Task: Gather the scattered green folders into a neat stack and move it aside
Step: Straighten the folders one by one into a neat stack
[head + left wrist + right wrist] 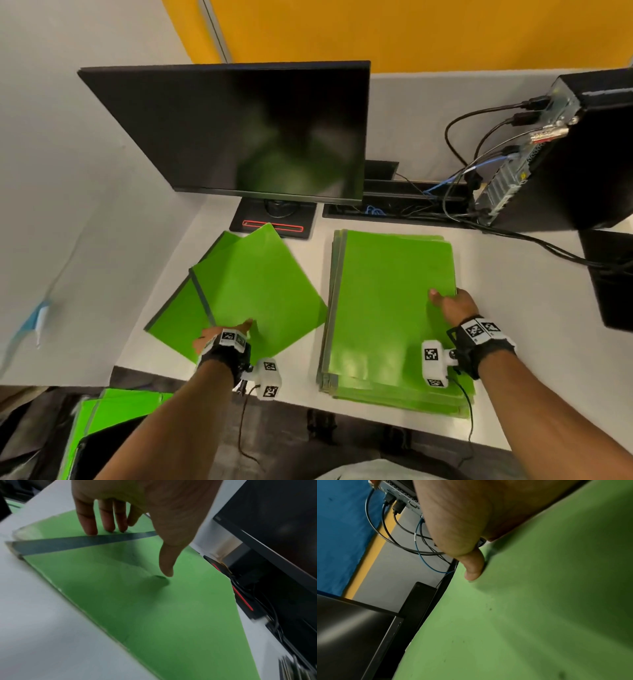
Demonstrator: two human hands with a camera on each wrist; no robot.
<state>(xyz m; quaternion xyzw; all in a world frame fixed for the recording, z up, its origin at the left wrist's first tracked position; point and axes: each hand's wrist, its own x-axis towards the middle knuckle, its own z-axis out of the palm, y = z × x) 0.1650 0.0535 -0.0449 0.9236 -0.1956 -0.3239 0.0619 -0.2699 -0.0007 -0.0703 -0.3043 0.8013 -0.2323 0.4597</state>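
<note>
On the white desk [534, 308], we log two groups of green folders. A squared stack [390, 308] lies at right, its long edges running away from us; our right hand [454, 305] sits at its right edge, about midway along. To the left, two loose folders [253, 291] lie fanned and rotated out of line, overlapping one another, the far corner of the upper one just reaching the monitor base [274, 222]. Our left hand [222, 337] is at their near edge.

Surroundings: a dark monitor [233, 130] stands behind the loose folders; a black computer tower [582, 150] with several cables [479, 144] plugged in stands at the far right. Grey partition walls with an orange panel above enclose the desk. More green folders [113, 414] lie below the desk edge at lower left.

Left hand: spread and relaxed, fingers [89, 524] straight, tips touching the lower folder beside the grey spine strip [77, 543] of the upper one; the thumb points down at the upper folder's face.

Right hand: thumb [473, 568] pressed onto the top folder of the stack near its edge. The other fingers are hidden past that edge, so we cannot tell whether they curl under it.
</note>
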